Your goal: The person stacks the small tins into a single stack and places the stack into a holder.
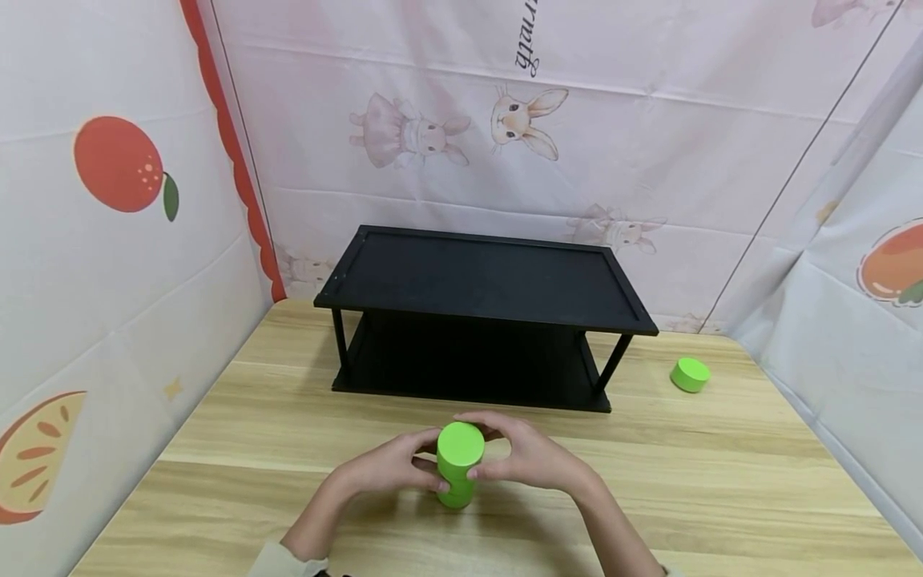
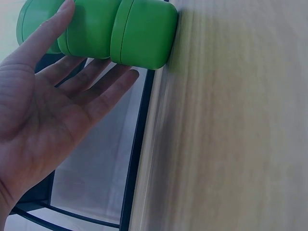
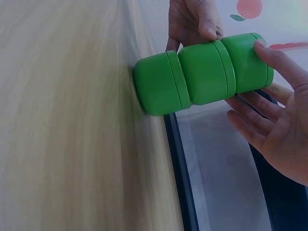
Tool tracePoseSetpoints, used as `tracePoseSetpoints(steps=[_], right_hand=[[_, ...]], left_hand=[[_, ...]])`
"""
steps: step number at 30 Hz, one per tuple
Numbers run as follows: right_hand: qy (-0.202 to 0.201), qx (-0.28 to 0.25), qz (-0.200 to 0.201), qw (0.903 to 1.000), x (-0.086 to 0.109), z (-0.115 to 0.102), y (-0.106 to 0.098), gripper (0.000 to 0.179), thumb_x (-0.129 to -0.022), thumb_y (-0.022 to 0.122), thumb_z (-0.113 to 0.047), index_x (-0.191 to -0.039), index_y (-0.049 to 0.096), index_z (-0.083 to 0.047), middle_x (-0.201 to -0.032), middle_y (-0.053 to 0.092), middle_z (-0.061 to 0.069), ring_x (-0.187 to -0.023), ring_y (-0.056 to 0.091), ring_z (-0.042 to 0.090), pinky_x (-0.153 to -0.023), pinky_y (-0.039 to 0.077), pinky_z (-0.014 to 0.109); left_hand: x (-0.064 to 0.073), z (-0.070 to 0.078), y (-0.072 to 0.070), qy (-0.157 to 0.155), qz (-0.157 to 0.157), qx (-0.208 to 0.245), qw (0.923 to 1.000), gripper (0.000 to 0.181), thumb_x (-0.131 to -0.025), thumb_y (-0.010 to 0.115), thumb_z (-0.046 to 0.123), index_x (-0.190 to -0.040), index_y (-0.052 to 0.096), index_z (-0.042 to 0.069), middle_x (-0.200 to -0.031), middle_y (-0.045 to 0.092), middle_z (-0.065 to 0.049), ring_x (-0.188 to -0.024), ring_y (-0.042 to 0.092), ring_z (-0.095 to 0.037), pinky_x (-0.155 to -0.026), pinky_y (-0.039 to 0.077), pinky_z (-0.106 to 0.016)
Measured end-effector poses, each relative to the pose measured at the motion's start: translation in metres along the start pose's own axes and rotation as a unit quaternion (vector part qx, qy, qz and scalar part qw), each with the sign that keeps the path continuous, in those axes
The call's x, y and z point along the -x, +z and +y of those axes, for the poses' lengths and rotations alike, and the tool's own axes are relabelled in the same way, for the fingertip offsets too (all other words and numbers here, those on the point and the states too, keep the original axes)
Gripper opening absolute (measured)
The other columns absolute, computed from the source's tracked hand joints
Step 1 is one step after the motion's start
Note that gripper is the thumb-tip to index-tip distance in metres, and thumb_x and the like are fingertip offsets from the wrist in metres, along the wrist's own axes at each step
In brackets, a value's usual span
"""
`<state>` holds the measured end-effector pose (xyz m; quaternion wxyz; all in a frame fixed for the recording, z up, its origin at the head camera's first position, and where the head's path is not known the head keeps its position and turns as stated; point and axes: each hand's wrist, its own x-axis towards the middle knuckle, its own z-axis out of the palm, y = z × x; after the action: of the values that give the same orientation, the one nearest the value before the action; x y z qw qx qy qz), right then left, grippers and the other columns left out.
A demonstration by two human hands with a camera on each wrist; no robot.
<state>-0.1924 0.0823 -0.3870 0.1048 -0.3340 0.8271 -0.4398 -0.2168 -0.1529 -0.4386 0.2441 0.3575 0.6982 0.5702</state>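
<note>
Three lidded green round jars (image 1: 456, 473) stand upright in a stack on the table in front of the person. In the right wrist view the bottom jar (image 3: 161, 86) meets the wood, below the middle jar (image 3: 204, 74) and the top jar (image 3: 248, 60). The left hand (image 1: 392, 465) holds the stack from the left, its thumb near the seam of the middle and top jars. From the right, the right hand (image 1: 530, 455) grips the top jar between thumb and fingers. In the left wrist view the left fingers (image 2: 103, 89) are partly behind the jars.
Behind the stack stands a black two-tier shelf (image 1: 476, 280) with corner posts. A short green disc-shaped piece (image 1: 690, 375) lies right of the shelf on the wooden table (image 1: 721, 481). Printed cloth walls (image 1: 130, 280) enclose the table's left, back and right.
</note>
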Motion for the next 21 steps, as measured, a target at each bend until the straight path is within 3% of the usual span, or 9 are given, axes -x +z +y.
tracePoseSetpoints(steps=[7, 13, 21], right_hand=[[-0.012, -0.005, -0.001, 0.9999, -0.001, 0.009, 0.0, 0.06, -0.078, 0.074, -0.033, -0.131, 0.048, -0.026, -0.124, 0.051, -0.011, -0.105, 0.053, 0.017, -0.092, 0.042, 0.044], [-0.003, 0.0, 0.004, 1.0, 0.0, 0.001, 0.0, 0.061, -0.077, 0.076, -0.022, -0.132, 0.048, -0.021, -0.124, 0.052, -0.009, -0.104, 0.053, 0.018, -0.091, 0.043, 0.042], [-0.01, -0.016, 0.006, 0.9998, 0.005, -0.026, -0.007, 0.062, -0.077, 0.075, -0.009, -0.132, 0.046, -0.007, -0.126, 0.051, 0.004, -0.107, 0.051, 0.024, -0.091, 0.042, 0.044]], left_hand=[[-0.001, -0.001, 0.0, 0.002, -0.001, 0.0, 1.0, 0.057, -0.079, 0.073, 0.011, -0.129, 0.047, 0.007, -0.123, 0.051, -0.005, -0.115, 0.048, -0.02, -0.092, 0.044, -0.03], [0.0, -0.001, 0.0, 0.006, -0.002, 0.0, 1.0, 0.057, -0.08, 0.073, 0.012, -0.13, 0.046, 0.006, -0.123, 0.051, -0.006, -0.115, 0.047, -0.02, -0.092, 0.044, -0.029], [0.0, 0.001, 0.0, -0.002, 0.002, 0.003, 1.0, 0.057, -0.079, 0.073, 0.01, -0.13, 0.046, 0.006, -0.123, 0.051, -0.006, -0.115, 0.048, -0.02, -0.091, 0.044, -0.029]])
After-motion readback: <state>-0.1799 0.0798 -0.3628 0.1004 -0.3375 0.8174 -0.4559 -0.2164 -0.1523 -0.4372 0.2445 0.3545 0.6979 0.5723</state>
